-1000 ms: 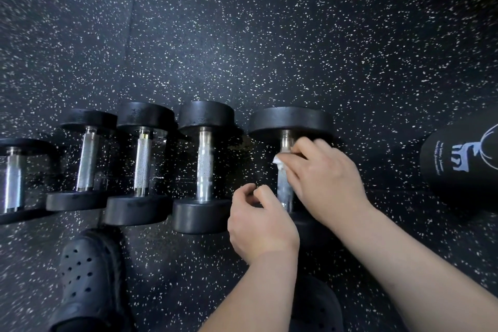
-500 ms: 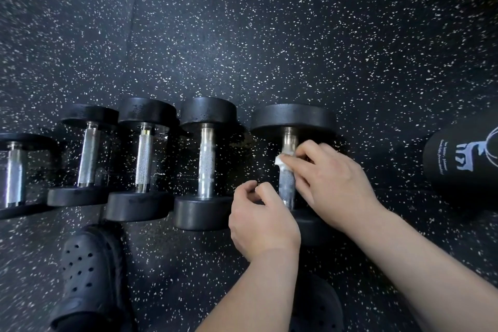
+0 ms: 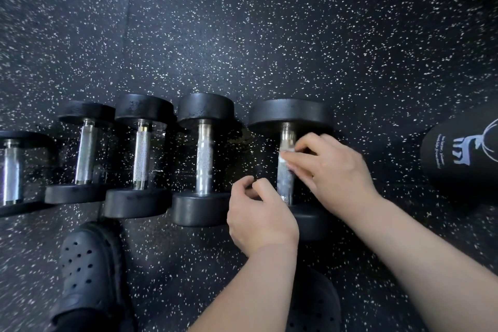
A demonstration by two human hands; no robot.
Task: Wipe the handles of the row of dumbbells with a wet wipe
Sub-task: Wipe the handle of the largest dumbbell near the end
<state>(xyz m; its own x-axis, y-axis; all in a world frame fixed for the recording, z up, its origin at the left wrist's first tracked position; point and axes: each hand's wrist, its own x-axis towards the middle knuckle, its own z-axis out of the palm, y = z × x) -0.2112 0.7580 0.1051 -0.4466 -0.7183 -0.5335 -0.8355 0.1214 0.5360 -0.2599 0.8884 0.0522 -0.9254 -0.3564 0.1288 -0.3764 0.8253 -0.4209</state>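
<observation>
Several black dumbbells with chrome handles lie in a row on the speckled rubber floor. My right hand [image 3: 330, 170] presses a small white wet wipe [image 3: 285, 156] against the upper part of the handle of the rightmost dumbbell [image 3: 289, 114]. My left hand [image 3: 260, 217] rests curled over that dumbbell's near head, fingers bent, beside the handle. To its left lie a third dumbbell [image 3: 204, 162], a second one [image 3: 141, 159], another [image 3: 85, 155], and one cut off at the frame's left edge [image 3: 10, 172].
A black cylindrical roller with a white logo [image 3: 463, 164] lies at the right. My dark perforated clogs stand near the row, one at bottom left [image 3: 86, 272], one under my arms [image 3: 312, 304].
My right hand has slid the wipe a little along the rightmost handle near its upper end. My left hand has barely shifted. The view has moved slightly.
</observation>
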